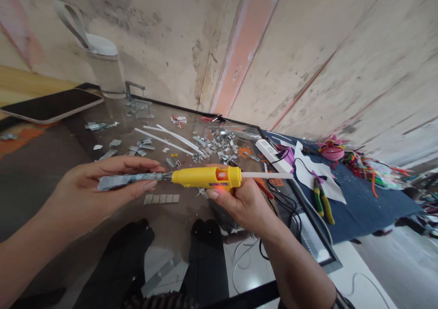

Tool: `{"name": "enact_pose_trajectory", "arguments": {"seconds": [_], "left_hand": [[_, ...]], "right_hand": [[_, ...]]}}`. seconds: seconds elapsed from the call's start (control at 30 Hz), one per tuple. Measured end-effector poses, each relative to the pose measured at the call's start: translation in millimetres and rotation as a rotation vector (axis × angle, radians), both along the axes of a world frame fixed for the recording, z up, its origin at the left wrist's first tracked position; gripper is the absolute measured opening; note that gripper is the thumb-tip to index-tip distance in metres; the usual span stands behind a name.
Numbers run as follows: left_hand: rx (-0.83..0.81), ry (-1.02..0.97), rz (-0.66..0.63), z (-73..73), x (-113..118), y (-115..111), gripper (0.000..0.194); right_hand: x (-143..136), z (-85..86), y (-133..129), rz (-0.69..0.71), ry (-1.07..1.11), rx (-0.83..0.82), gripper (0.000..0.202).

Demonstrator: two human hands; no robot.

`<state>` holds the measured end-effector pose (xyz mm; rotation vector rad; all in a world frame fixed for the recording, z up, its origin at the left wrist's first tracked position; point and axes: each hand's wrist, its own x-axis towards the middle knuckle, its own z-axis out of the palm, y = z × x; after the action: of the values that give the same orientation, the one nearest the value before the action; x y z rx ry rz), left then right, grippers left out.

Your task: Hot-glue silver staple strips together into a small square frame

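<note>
My right hand (pixel 241 200) is wrapped round a yellow hot glue gun (pixel 191 176), with a white glue stick (pixel 267 175) poking out of its back end. The gun lies level and its nozzle points left. Between the thumb and fingers of my left hand (pixel 102 181) is a flat grey, metallic-looking strip (pixel 118 180). The strip's right end meets the nozzle tip; whether they touch or only overlap I cannot tell. My right fingers are mostly hidden behind the gun.
Small silvery pieces (pixel 219 145) and loose glue sticks (pixel 167 140) lie on the glass table. A phone (pixel 51 104) and a bottle (pixel 106 67) stand at the back left. A power strip (pixel 273 156), black cables (pixel 287 208) and green-yellow pliers (pixel 323 201) lie on the right.
</note>
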<state>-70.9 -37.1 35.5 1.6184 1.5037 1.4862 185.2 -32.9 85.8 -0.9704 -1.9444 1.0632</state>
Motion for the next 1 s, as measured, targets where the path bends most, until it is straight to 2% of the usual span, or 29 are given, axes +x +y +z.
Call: {"name": "enact_pose_trajectory", "arguments": {"seconds": [0.2,0.7,1.0], "left_hand": [[0.004,-0.013,-0.04,-1.8,-0.5,1.2,0.024],[0.001,0.007,-0.063,-0.6,1.1,0.0,0.024],[0.004,0.054,-0.017,-5.4,-3.0,1.7,0.029]], "right_hand": [[1.2,-4.1,0.8,-0.019,-0.009,0.007,0.039],[-0.9,-6.2,0.0,0.033,0.016,0.0,0.038],[5.2,-2.1,1.3,0.016,-0.05,0.022,0.035]]}}
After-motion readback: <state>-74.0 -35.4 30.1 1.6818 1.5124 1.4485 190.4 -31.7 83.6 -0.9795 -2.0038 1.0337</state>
